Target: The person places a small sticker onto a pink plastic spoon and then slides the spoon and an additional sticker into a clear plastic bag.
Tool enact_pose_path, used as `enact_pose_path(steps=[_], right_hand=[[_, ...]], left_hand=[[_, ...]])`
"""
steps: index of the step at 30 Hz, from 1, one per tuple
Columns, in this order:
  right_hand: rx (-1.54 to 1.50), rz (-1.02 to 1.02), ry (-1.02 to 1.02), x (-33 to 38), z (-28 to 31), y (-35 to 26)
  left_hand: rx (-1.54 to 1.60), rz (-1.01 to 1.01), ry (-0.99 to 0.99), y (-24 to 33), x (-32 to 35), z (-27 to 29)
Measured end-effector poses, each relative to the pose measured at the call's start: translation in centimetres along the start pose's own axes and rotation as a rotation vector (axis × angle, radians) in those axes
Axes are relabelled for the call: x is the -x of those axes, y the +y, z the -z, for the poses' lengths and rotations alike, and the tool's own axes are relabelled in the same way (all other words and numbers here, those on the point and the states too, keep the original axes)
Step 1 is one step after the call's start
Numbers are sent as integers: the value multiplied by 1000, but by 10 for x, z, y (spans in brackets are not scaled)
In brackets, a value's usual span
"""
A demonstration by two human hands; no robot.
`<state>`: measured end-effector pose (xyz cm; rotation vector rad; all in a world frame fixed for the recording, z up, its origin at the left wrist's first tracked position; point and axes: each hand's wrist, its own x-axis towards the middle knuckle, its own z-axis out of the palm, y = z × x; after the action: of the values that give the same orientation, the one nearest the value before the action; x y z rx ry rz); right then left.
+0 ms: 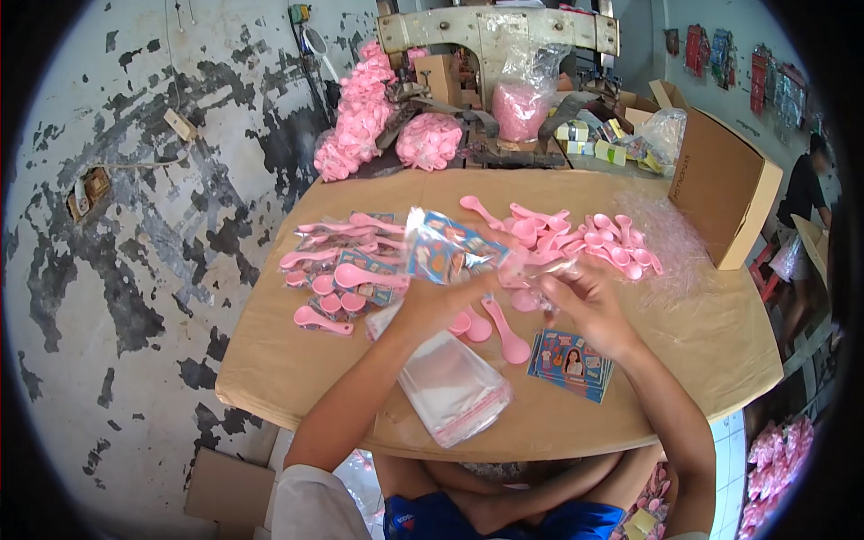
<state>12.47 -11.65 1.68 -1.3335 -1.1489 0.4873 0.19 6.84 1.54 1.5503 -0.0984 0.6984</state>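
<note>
In front of my chest, my left hand [468, 288] grips a clear plastic bag [427, 261] with a blue printed card [454, 243] inside. My right hand [580, 297] pinches at the bag's right end, where shiny film and something pink blur together. Whether a spoon is inside the bag is unclear. Below my hands lie a few loose pink spoons [507, 333], partly covered by my left hand. A stack of flat clear bags [457, 391] rests under my left forearm. Near my right wrist sits a stack of blue printed cards [571, 364].
Packed spoons [351, 274] are piled at the left of the brown table [702, 360]. A heap of loose spoons [621, 243] lies right of centre, beside pink plastic shreds [670, 252] and a cardboard box [724, 189]. Sacks of pink items [364, 117] stand behind; another person [805, 198] is far right.
</note>
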Motion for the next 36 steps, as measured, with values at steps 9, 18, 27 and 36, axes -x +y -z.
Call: enact_pose_path(steps=[9, 18, 27, 36], right_hand=[[834, 323, -317, -12, 4, 26], [1392, 564, -379, -12, 11, 32], [674, 200, 105, 1, 44, 5], [610, 134, 39, 3, 48, -7]], left_hand=[[247, -74, 163, 2, -22, 33], [220, -32, 126, 4, -18, 23], [354, -116, 131, 2, -21, 37], [303, -64, 79, 0, -16, 9]])
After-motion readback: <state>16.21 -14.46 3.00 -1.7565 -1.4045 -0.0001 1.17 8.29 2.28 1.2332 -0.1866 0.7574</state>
